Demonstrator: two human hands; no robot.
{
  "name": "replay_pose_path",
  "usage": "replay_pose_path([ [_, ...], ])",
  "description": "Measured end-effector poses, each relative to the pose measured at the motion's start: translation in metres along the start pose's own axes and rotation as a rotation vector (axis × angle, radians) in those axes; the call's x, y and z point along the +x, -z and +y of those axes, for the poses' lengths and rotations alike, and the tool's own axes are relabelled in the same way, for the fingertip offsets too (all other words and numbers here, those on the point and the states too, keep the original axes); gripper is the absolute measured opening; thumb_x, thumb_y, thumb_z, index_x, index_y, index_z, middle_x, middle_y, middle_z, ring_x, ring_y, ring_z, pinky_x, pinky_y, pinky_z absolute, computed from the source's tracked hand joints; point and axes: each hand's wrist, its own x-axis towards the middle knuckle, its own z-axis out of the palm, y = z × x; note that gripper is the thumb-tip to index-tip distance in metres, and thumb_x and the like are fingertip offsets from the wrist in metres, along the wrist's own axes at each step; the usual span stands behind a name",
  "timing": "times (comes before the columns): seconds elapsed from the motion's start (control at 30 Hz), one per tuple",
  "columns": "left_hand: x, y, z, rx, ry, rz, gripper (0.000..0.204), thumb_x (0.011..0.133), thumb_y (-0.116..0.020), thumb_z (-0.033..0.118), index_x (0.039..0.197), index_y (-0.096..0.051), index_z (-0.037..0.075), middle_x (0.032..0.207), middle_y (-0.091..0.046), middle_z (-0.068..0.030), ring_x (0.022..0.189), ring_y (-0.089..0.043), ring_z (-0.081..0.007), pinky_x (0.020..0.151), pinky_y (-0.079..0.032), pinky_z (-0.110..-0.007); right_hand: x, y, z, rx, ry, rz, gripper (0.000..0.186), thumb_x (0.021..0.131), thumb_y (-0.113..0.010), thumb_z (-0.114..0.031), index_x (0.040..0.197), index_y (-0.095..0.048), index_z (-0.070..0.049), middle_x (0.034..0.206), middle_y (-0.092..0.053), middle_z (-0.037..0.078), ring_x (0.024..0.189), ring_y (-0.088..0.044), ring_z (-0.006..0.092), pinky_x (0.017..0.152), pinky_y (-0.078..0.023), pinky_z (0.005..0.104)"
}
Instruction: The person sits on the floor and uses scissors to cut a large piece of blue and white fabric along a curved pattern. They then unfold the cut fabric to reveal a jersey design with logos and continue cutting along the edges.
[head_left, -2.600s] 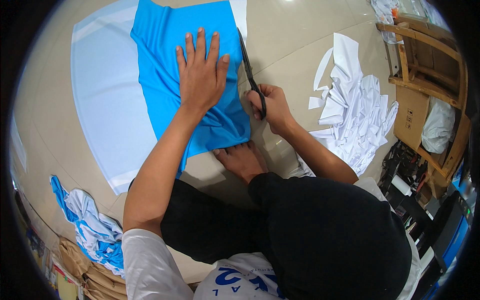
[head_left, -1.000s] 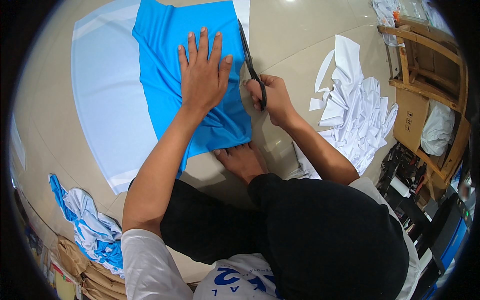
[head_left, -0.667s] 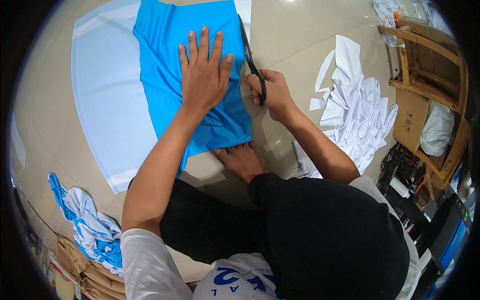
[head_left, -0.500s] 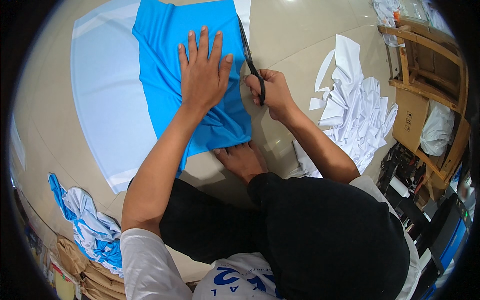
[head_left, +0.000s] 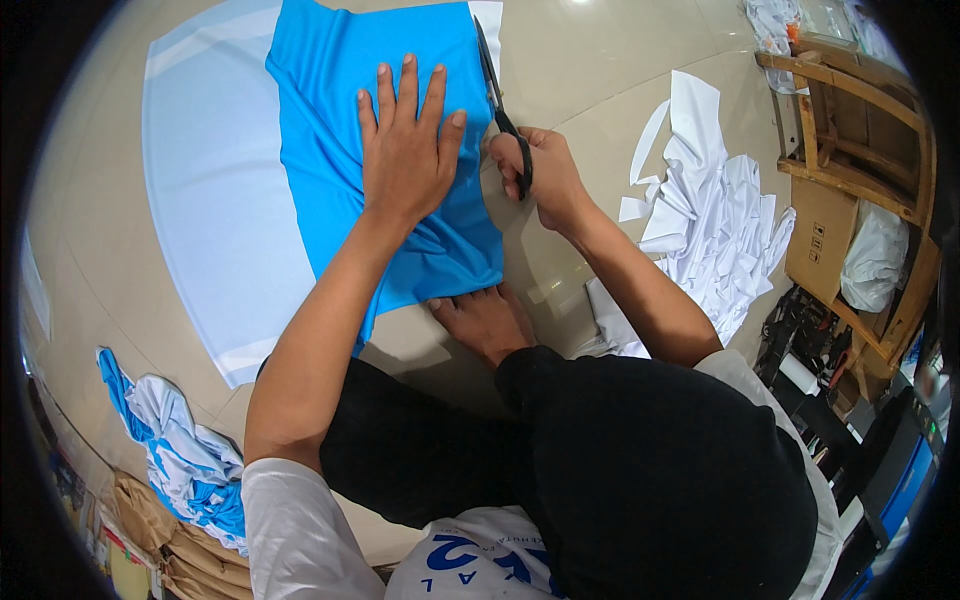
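Note:
A sheet of bright blue fabric (head_left: 340,90) lies on the floor, with a pale bluish-white part (head_left: 215,170) spreading out to its left. My left hand (head_left: 408,155) presses flat on the blue fabric, fingers spread. Along the fabric's right edge, my right hand (head_left: 545,175) grips black-handled scissors (head_left: 507,125). Their blades point away from me, up that edge, where a narrow white strip (head_left: 489,22) shows at the far end. My bare foot (head_left: 490,325) touches the near right corner of the fabric.
White fabric scraps (head_left: 705,205) are heaped on the floor to the right. Beyond them stands a wooden frame (head_left: 850,180) with a cardboard box (head_left: 822,235) and a white plastic bag (head_left: 876,258). A crumpled blue-and-white cloth pile (head_left: 185,450) lies at the lower left, beside brown packaging (head_left: 190,540).
My right hand and the scissors have shifted slightly away from me along the fabric's right edge. The left hand stays practically in place on the blue fabric.

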Motion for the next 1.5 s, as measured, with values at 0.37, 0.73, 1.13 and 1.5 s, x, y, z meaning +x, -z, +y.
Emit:
replay_pose_path([
  [0.37, -0.001, 0.001, 0.0, 0.002, 0.006, -0.005, 0.058, 0.117, -0.039, 0.046, 0.165, -0.048, 0.014, 0.173, -0.036, -0.0233, 0.163, -0.023, -0.0488, 0.129, -0.012, -0.069, 0.004, 0.0, 0.002, 0.013, -0.002, 0.006, 0.024, 0.089, -0.079, -0.017, 0.077, -0.064, -0.003, 0.063, -0.059, 0.002, 0.051, -0.054, 0.0106, 0.047, -0.041, 0.0272],
  [0.73, -0.001, 0.0, -0.001, 0.004, 0.003, -0.003, 0.059, 0.117, -0.038, 0.046, 0.165, -0.047, 0.014, 0.173, -0.035, -0.023, 0.162, -0.024, -0.0496, 0.129, -0.012, -0.069, 0.009, 0.001, -0.005, -0.028, 0.02, 0.006, 0.027, 0.087, -0.08, -0.021, 0.075, -0.063, -0.004, 0.062, -0.059, 0.003, 0.049, -0.054, 0.0122, 0.046, -0.04, 0.0283],
  [1.13, 0.0, 0.001, 0.0, -0.012, 0.004, 0.001, 0.058, 0.117, -0.039, 0.046, 0.164, -0.049, 0.013, 0.173, -0.036, -0.0239, 0.162, -0.024, -0.0503, 0.129, -0.012, -0.069, 0.017, -0.002, -0.017, -0.002, 0.012, 0.005, 0.027, 0.086, -0.08, -0.019, 0.072, -0.06, -0.006, 0.061, -0.057, 0.002, 0.048, -0.052, 0.0127, 0.045, -0.039, 0.029],
  [1.5, -0.001, 0.0, 0.0, -0.005, 0.001, 0.002, 0.058, 0.117, -0.039, 0.045, 0.164, -0.049, 0.012, 0.173, -0.036, -0.0238, 0.162, -0.024, -0.0499, 0.129, -0.012, -0.069, 0.019, 0.001, -0.012, -0.023, 0.016, 0.019, 0.027, 0.087, -0.079, -0.016, 0.072, -0.06, -0.006, 0.061, -0.057, 0.002, 0.048, -0.053, 0.0124, 0.045, -0.038, 0.0283],
])
